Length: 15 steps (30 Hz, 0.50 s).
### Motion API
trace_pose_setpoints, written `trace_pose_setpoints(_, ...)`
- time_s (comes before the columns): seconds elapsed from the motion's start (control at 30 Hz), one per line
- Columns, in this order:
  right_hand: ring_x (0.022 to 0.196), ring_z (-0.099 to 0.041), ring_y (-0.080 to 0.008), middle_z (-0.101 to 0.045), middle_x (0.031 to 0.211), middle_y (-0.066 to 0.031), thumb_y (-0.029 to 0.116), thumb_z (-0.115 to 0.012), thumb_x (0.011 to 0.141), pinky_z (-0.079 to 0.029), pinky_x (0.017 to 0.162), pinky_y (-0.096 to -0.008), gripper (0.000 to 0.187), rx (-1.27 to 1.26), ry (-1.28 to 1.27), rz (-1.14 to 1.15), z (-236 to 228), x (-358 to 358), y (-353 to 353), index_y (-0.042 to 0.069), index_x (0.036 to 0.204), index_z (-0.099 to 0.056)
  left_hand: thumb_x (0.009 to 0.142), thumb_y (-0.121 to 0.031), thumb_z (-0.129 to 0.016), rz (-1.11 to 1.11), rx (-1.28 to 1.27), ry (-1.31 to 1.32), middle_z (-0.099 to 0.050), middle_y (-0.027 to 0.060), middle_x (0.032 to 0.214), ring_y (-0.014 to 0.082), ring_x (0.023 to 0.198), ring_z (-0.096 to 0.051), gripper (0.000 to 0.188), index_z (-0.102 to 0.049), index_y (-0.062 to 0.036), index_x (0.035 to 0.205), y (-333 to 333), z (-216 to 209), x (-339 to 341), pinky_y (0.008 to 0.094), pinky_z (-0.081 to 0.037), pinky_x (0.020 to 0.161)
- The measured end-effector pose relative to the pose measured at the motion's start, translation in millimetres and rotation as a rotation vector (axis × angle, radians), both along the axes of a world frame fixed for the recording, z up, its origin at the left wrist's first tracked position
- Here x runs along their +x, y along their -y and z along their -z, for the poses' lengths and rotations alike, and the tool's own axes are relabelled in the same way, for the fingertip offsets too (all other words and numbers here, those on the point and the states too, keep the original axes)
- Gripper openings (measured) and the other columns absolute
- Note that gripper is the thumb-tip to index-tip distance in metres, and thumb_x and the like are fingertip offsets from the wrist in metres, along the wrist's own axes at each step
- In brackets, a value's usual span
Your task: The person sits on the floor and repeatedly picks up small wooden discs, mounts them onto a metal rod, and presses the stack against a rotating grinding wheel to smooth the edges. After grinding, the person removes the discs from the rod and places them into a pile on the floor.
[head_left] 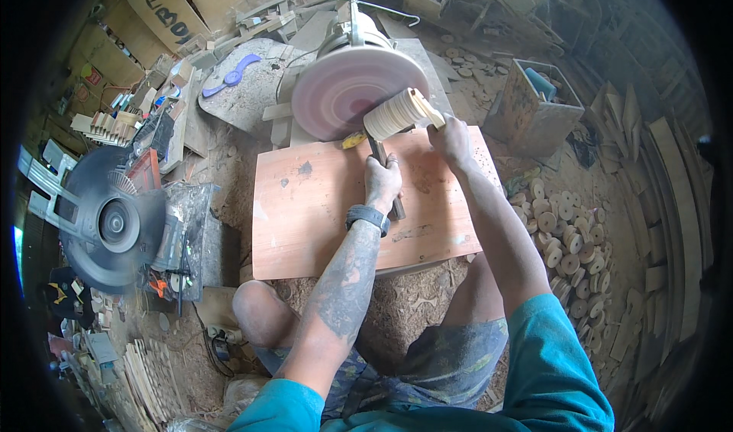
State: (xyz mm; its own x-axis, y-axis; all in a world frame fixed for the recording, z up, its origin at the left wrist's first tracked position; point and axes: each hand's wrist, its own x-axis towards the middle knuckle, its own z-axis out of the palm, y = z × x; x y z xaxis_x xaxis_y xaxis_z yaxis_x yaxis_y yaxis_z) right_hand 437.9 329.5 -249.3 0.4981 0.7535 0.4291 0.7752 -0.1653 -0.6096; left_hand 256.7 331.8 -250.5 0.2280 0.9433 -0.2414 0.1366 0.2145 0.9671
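Note:
My left hand (382, 180) is wrapped round a dark bar (398, 207) that slants across the board. At the bar's far end sits a roll-shaped stack of pale wooden discs (395, 114), close against the face of a large round sanding disc (324, 100); whether they touch, I cannot tell. My right hand (453, 143) is closed on a light wooden piece like a handle (432, 114) at the right end of the stack. Something small and yellow (353, 140) lies by the bar's far end. Under both hands is a reddish wooden board (298, 226).
A blurred round fan (114, 222) stands left, by a cluttered bench (183, 203). A heap of wooden discs (573, 237) lies right, below an open wooden box (534, 119). Long planks (679, 203) lean at the far right. A purple fan blade (229, 77) rests back left.

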Motion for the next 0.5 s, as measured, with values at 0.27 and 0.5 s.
trace_pose_setpoints(0.27,0.082,-0.066,-0.0440,-0.067,0.082,-0.0260,0.018,-0.065,0.083,-0.053,0.074,-0.0506,0.019,-0.023,-0.037,-0.010,-4.2,-1.9,1.8,0.000,0.089,-0.067,0.100,-0.020,-0.054,-0.005,0.004,-0.015,-0.050,0.0048,0.062,0.0137,0.041,-0.048,0.028,-0.040,0.0029,0.108,1.7,-2.9,-1.6,0.0303,-0.041,0.033)
trace_pose_setpoints(0.5,0.082,-0.066,-0.0432,-0.067,0.082,-0.0253,0.015,-0.062,0.083,-0.052,0.073,-0.0491,0.016,0.015,-0.014,-0.009,-1.7,-3.8,-2.1,0.001,0.091,-0.067,0.100,-0.019,-0.053,-0.004,-0.032,0.008,-0.049,0.0045,0.063,0.0133,0.042,-0.047,0.028,-0.037,0.0009,0.110,-1.3,0.3,-3.0,0.0303,-0.041,0.034)
